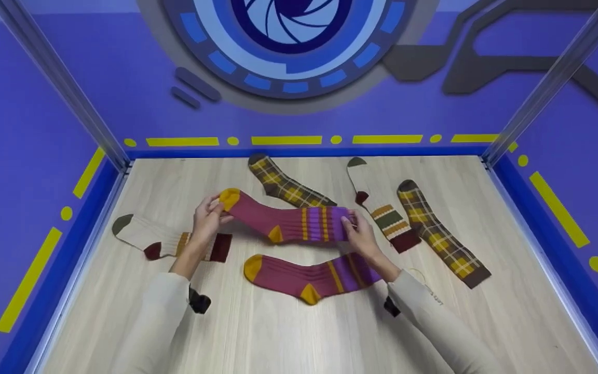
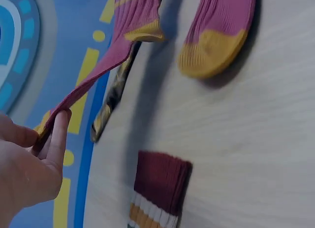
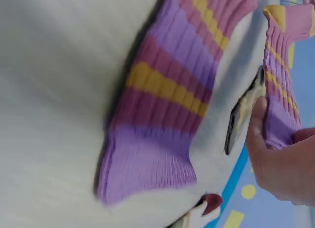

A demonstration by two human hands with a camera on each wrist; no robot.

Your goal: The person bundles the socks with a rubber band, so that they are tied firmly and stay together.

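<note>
Holding a raised sock (image 1: 278, 222) above the table (image 1: 257, 337), just beyond a matching sock (image 1: 284, 275), pinched closely at the toe (image 1: 230, 199), left, by the left hand (image 1: 207, 219), and at the cuff (image 1: 337, 224), right, by the right hand (image 1: 362, 237). Apparently pairing; next calling for level lowering.

Beige slvs (image 1: 156, 317), blk wrist cams (image 1: 200, 302)

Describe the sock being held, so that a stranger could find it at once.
Inside blue walls is a pale table. Over its middle, the left hand and right hand hold the pink sock by its ends. Its twin lies on the table; only this sock is raised.
</note>
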